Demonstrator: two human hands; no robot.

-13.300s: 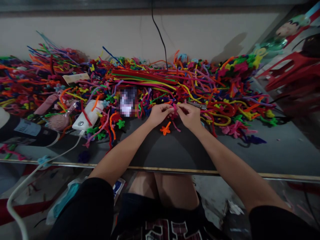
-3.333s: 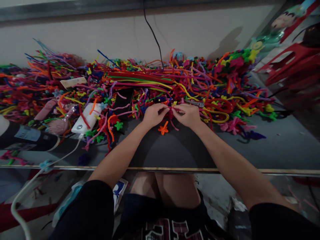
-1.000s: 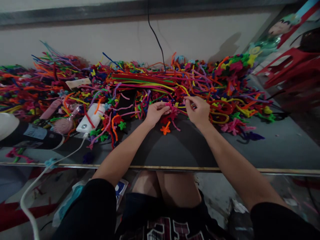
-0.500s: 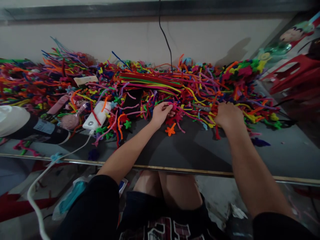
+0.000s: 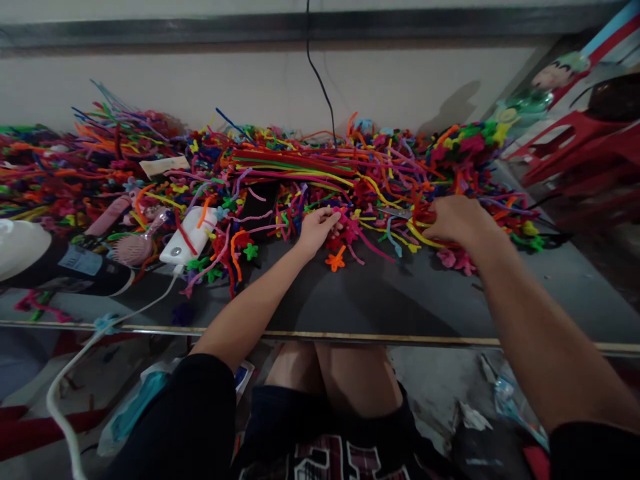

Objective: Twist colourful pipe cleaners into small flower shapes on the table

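Observation:
My left hand point(image 5: 316, 231) is closed in a pinch on a pink pipe-cleaner flower point(image 5: 351, 225) at the front of the pile. Loose pink stems trail from it toward the right. Just below lies an orange pipe-cleaner flower point(image 5: 335, 259) on the dark tabletop. My right hand point(image 5: 456, 219) reaches into the pile's right part with its fingers curled downward. What those fingers grip, if anything, is hidden. A yellow pipe cleaner point(image 5: 419, 235) runs close to its fingertips. Metal scissor blades point(image 5: 395, 212) show to the left of that hand. Pink flowers point(image 5: 456, 260) lie under the wrist.
Heaped pipe cleaners, with a straight bundle point(image 5: 295, 163) on top, run along the wall. At left are a white power bank point(image 5: 187, 237) with a cable, a pink hairbrush point(image 5: 134, 249) and a dark bottle point(image 5: 85, 260). A red chair point(image 5: 575, 143) stands at right.
The view has shifted slightly. My right hand has moved a little across the pile, and pink flowers now show below it. My left hand keeps its pinch on the pink flower.

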